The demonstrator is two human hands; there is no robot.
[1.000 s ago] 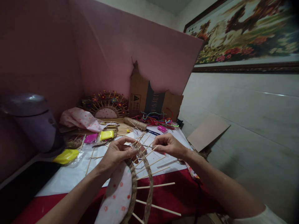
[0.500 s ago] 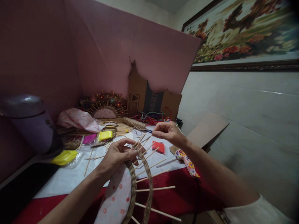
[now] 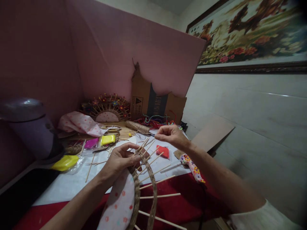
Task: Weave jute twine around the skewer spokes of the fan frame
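My left hand grips the top of a half-round fan-shaped piece. The piece has a jute-wrapped rim, a dotted pink fabric centre and thin wooden sticks poking out like rays. My right hand hovers just above and right of the top sticks, fingers pinched together; what it holds is too small to make out. A red clay packet lies on the white sheet below that hand.
A finished decorated fan, a jute spool, pipe cleaners, yellow and pink clay packets and loose sticks litter the table. A purple lidded container stands left. Cardboard boxes lean against the pink partition.
My right hand has lifted away from the sticks, up and to the right, uncovering the red clay packet. My left hand keeps its grip on the fan piece.
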